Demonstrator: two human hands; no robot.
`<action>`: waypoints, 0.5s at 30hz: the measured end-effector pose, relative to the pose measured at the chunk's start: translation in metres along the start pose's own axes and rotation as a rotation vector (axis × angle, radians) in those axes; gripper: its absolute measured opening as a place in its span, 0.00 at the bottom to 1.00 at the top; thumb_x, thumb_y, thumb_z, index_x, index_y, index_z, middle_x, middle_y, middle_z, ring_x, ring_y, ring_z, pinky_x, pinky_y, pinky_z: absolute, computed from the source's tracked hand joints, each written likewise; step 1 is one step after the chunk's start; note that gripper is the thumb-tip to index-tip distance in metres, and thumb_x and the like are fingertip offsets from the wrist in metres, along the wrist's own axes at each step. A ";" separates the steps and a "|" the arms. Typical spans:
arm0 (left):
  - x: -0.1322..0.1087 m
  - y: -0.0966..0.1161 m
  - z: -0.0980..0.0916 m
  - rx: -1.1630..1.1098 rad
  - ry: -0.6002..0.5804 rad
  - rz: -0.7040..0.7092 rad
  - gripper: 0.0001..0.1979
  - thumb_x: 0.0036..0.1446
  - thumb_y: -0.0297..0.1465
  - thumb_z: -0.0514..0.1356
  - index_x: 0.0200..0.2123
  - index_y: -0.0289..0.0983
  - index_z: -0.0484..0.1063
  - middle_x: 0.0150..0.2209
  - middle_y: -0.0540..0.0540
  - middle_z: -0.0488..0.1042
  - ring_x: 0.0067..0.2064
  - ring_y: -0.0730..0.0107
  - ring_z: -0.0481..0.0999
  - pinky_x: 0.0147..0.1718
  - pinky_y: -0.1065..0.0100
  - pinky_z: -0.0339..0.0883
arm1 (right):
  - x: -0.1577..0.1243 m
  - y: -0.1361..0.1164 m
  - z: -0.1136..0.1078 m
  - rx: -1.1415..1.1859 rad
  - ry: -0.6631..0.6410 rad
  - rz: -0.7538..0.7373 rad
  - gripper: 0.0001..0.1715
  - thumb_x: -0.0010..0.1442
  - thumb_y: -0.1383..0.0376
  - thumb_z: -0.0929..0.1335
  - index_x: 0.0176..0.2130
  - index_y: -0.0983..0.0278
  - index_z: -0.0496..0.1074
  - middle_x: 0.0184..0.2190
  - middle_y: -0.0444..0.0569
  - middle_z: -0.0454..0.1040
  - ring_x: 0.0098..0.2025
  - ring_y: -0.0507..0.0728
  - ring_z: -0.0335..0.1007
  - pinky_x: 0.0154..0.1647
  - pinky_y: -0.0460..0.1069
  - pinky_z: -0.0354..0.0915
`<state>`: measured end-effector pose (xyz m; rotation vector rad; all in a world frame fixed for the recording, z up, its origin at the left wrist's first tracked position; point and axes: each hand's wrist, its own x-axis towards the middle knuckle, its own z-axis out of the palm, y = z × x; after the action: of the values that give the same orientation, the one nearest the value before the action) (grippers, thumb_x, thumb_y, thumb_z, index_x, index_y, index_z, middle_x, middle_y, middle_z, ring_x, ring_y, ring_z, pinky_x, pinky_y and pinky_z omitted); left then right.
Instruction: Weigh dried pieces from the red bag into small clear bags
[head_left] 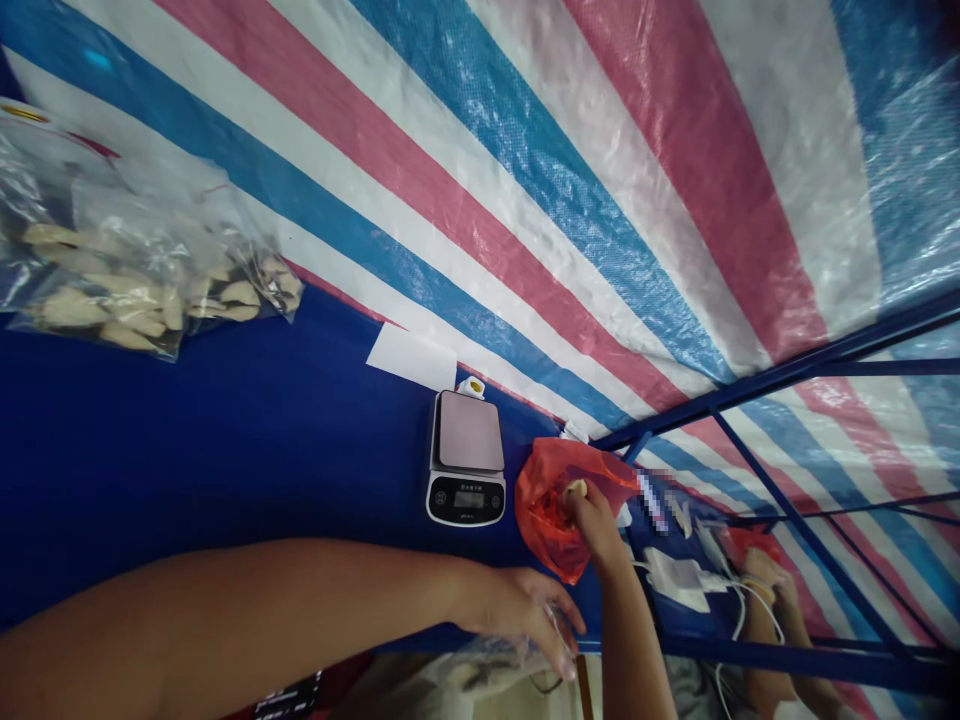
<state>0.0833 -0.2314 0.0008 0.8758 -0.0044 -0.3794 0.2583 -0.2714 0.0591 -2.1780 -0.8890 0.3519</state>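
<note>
My right hand reaches into a red plastic bag and pinches a small pale piece, which may be a dried slice. At the near edge of the blue surface, my left hand grips a clear plastic bag by its mouth. The bag hangs below the edge, with pale pieces dimly visible in it. Between the left forearm and the striped sheet stands a kitchen scale; nothing lies on its pan, and its display is too small to read.
Clear bags of pale slices sit at the far left. A white paper lies behind the scale. To the right are blue metal bars, a white power strip with cables, and another person's hands. A striped sheet hangs behind.
</note>
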 end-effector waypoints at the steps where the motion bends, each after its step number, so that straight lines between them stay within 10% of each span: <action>1: 0.000 0.001 0.000 0.001 0.015 0.005 0.41 0.10 0.23 0.78 0.38 0.39 0.75 0.36 0.52 0.77 0.34 0.73 0.75 0.30 0.72 0.65 | -0.011 -0.002 -0.003 0.047 -0.044 0.032 0.15 0.49 0.52 0.68 0.28 0.61 0.68 0.20 0.43 0.68 0.22 0.56 0.63 0.21 0.49 0.61; 6: -0.003 0.002 0.003 0.003 0.056 0.103 0.44 0.09 0.23 0.79 0.40 0.38 0.73 0.36 0.52 0.76 0.35 0.70 0.75 0.36 0.66 0.69 | -0.076 -0.021 -0.028 0.311 -0.216 0.101 0.20 0.56 0.50 0.72 0.40 0.62 0.72 0.29 0.44 0.73 0.26 0.55 0.67 0.24 0.47 0.64; 15: -0.003 0.001 0.007 -0.001 0.034 0.151 0.48 0.08 0.21 0.79 0.42 0.39 0.67 0.36 0.55 0.74 0.37 0.73 0.73 0.41 0.66 0.67 | -0.139 -0.035 -0.062 -0.213 -0.438 -0.131 0.18 0.65 0.56 0.70 0.51 0.60 0.78 0.40 0.50 0.79 0.39 0.58 0.75 0.39 0.47 0.69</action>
<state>0.0794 -0.2351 0.0066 0.8748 -0.0385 -0.2238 0.1720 -0.3841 0.1235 -2.2583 -1.3555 0.7155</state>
